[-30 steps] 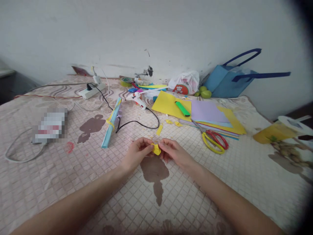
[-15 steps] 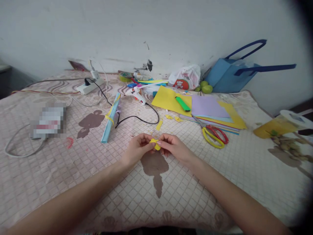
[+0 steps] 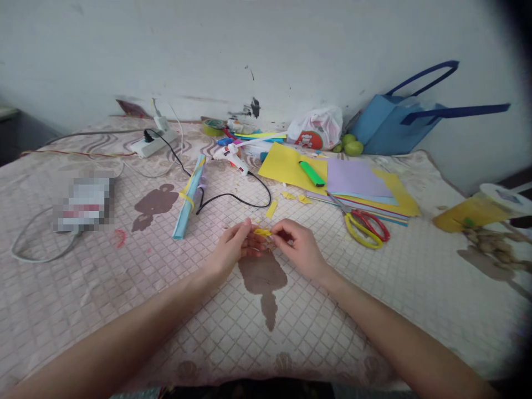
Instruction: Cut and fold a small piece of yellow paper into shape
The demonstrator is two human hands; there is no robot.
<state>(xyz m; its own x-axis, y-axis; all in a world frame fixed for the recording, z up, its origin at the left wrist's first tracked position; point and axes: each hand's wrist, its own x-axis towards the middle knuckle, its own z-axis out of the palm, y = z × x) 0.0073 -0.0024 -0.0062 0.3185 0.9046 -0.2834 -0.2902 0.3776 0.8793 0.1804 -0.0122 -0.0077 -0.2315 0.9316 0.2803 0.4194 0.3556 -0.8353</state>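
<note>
A small yellow paper piece (image 3: 262,232) is between my hands, above the patterned tablecloth (image 3: 233,332). My right hand (image 3: 298,244) pinches its right end between thumb and finger. My left hand (image 3: 231,247) is at its left side, thumb raised and fingers apart behind and below the piece, not closed on it. Just beyond lie a yellow strip (image 3: 271,208) and yellow scraps (image 3: 303,199). To the left, a rolled light blue paper (image 3: 188,202) has a yellow strip wound round it.
A white glue gun (image 3: 235,159) with a black cord lies behind my hands. Scissors (image 3: 363,227) rest at the right beside stacked coloured paper (image 3: 357,178) and a green cutter (image 3: 311,173). A tilted cup (image 3: 469,210) is far right; a power strip (image 3: 153,144) is back left.
The yellow piece has turned and now shows narrow, nearly edge-on. My left thumb has lifted off it and the left fingers have spread. My right hand still pinches it.
</note>
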